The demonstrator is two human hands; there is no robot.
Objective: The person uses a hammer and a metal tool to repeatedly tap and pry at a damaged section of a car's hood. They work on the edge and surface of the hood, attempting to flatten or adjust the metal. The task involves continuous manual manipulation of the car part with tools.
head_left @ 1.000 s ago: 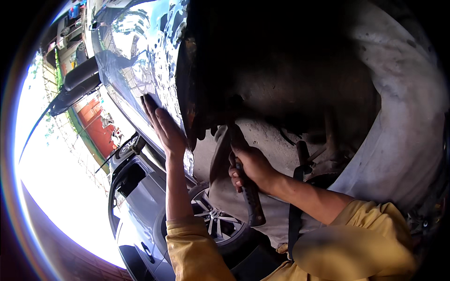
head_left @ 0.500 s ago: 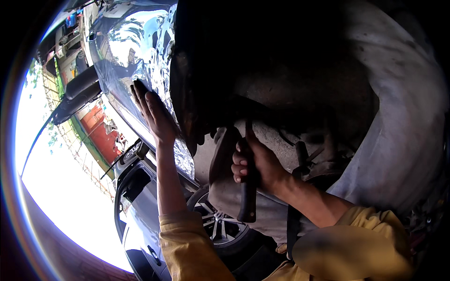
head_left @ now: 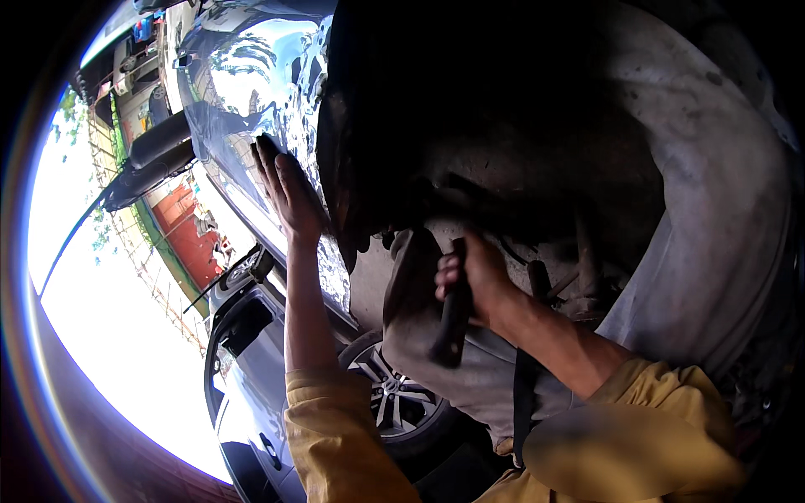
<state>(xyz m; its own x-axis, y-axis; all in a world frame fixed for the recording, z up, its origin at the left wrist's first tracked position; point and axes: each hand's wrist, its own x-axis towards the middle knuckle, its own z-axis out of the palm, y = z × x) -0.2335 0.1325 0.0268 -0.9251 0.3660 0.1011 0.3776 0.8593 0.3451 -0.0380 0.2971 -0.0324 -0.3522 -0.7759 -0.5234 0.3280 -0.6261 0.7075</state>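
My left hand lies with its fingers stretched out along the shiny, rippled car body panel, beside the panel's dark edge. My right hand is wrapped round the black handle of a tool, whose butt end points down toward me. The tool's far end is lost in shadow, so its kind cannot be made out. Behind the panel edge opens a dark wheel well, right of my left hand and beyond my right one.
Grey trouser legs frame the right side and lower middle. Below my hands is a spoked car wheel, next to another car's door. A dark rounded fitting projects at the left. Suspension parts show dimly inside the well.
My right hand has shifted slightly right, and the tool's handle has tilted, its butt end now higher. My left hand stays on the panel; the whole view has shifted slightly.
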